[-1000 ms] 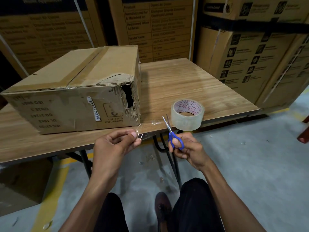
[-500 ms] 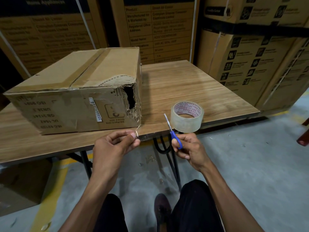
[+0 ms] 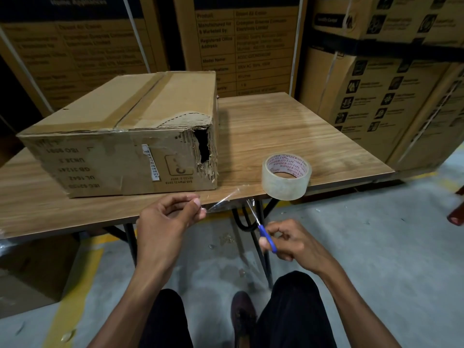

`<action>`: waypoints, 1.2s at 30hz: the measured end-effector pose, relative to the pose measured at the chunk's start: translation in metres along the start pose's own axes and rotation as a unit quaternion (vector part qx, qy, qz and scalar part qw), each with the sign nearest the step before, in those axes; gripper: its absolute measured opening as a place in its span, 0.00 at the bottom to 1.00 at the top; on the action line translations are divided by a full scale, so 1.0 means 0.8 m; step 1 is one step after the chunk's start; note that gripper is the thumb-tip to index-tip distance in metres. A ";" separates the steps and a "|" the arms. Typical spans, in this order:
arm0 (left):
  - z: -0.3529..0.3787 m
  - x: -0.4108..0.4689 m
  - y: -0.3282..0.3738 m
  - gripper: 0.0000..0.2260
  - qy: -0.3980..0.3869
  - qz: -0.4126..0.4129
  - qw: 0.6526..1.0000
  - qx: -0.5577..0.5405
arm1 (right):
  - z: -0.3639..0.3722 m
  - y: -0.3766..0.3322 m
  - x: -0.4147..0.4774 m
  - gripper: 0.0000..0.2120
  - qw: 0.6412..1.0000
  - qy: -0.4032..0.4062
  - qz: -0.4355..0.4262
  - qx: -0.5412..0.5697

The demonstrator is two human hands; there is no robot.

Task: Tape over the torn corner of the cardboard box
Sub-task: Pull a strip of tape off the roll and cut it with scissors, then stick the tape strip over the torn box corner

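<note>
1. While the box [image 3: 120, 149] sits on the table [image 3: 288, 126], its torn corner [image 3: 203, 149] faces the person, a dark hole showing.
2. Left hand [image 3: 165, 217] pinches one end of a clear tape strip [image 3: 223, 200] between thumb and fingers.
3. Right hand [image 3: 288, 239] grips blue-handled scissors [image 3: 261, 227], blades at the strip.
4. Tape roll [image 3: 286, 177] stands at the table's near edge, right of the box.

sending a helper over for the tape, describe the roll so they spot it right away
On the wooden table, look right of the torn cardboard box, at the near edge. The tape roll lies flat there: clear, with red lettering on its inner ring, the only round thing on the table.
</note>
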State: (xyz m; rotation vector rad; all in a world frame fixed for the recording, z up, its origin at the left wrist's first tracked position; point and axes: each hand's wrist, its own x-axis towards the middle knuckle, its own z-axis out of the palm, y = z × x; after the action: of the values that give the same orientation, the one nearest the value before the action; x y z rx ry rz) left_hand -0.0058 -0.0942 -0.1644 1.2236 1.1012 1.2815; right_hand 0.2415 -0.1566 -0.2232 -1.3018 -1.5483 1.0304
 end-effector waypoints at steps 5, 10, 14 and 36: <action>-0.007 -0.002 -0.003 0.05 0.005 0.000 1.000 -0.003 | -0.041 -0.050 -0.036 0.12 0.998 -0.025 -0.036 -0.035; -0.011 -0.005 -0.002 0.06 0.006 0.007 1.000 -0.008 | -0.116 -0.096 -0.023 0.10 0.943 0.324 -0.060 -0.050; -0.007 -0.009 0.003 0.05 0.006 0.037 0.999 0.013 | -0.163 -0.098 0.051 0.08 0.866 0.350 0.120 -0.337; -0.023 0.002 0.085 0.05 -0.062 0.188 0.972 0.129 | -0.021 -0.180 0.093 0.06 0.991 -0.064 -0.109 -0.035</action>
State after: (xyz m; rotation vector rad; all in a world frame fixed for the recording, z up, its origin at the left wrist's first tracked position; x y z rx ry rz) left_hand -0.0287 -0.0976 -0.0976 1.7490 0.9976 1.3456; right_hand 0.2070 -0.0991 -0.0749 -1.1025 -1.7931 0.9424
